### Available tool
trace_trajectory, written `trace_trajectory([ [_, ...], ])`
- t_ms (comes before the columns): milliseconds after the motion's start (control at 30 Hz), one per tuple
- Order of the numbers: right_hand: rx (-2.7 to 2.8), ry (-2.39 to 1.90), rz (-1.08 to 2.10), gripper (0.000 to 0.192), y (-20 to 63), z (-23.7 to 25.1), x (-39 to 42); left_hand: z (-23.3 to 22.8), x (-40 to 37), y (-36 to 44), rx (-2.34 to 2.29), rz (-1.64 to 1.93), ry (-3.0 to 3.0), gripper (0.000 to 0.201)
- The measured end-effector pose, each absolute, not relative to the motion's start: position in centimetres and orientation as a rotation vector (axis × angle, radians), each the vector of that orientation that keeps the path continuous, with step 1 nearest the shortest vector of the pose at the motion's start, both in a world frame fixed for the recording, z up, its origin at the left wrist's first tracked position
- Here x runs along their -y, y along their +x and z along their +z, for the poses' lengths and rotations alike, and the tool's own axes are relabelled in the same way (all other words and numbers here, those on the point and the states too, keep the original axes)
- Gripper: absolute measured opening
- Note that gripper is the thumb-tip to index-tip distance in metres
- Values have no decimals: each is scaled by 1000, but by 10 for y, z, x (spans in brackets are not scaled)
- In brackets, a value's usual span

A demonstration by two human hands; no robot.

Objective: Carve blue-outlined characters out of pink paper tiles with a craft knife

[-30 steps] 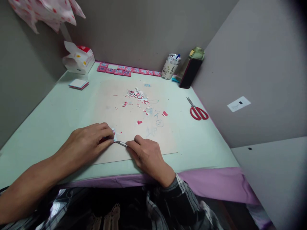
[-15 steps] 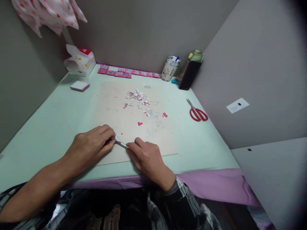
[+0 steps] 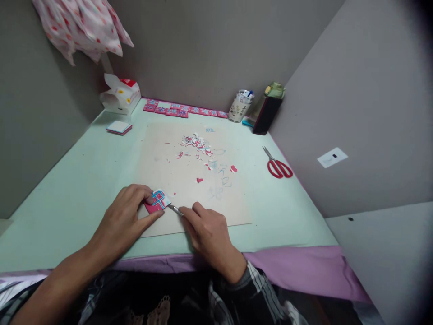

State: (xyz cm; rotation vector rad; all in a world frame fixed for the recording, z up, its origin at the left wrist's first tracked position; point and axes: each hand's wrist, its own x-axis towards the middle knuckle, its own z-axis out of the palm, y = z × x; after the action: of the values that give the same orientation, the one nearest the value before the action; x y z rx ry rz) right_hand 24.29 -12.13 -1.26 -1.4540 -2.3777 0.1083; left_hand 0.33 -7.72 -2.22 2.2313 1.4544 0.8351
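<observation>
My left hand (image 3: 126, 212) grips a small square paper card (image 3: 158, 201), red and white with blue-outlined lines, between thumb and fingers at its edges. The card rests on the beige board (image 3: 155, 158). My right hand (image 3: 206, 228) is closed around a slim metal craft knife (image 3: 176, 210); its tip meets the card's right corner. Most of the knife's handle is hidden inside my fingers. Beyond the hands lies a pile of red and white paper scraps (image 3: 196, 141), with a few loose bits nearer.
Red-handled scissors (image 3: 278, 168) lie at the right. Along the back edge runs a row of red cut cards (image 3: 199, 110). A pen cup (image 3: 239, 107), a dark phone (image 3: 267, 116), a green-topped bottle (image 3: 274, 89), a paper box (image 3: 121, 97) and a card stack (image 3: 119, 127) stand around.
My left hand has opened out around the card, whose patterned face now shows; it was mostly covered before. The right hand keeps the knife near the same spot. The view has tilted slightly.
</observation>
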Motion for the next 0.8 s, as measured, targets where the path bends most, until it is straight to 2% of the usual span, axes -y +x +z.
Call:
trace_trajectory([
  [233,2286,-1358,215,24,246,-12,125,-22,79,9,-1514,854,2250,23],
  [467,2288,-1385,190,24,244,-11,126,-20,80,11,-1528,882,2217,22],
  [800,2379,-1422,-12,23,230,-16,119,-22,80,12,-1546,899,2192,20],
])
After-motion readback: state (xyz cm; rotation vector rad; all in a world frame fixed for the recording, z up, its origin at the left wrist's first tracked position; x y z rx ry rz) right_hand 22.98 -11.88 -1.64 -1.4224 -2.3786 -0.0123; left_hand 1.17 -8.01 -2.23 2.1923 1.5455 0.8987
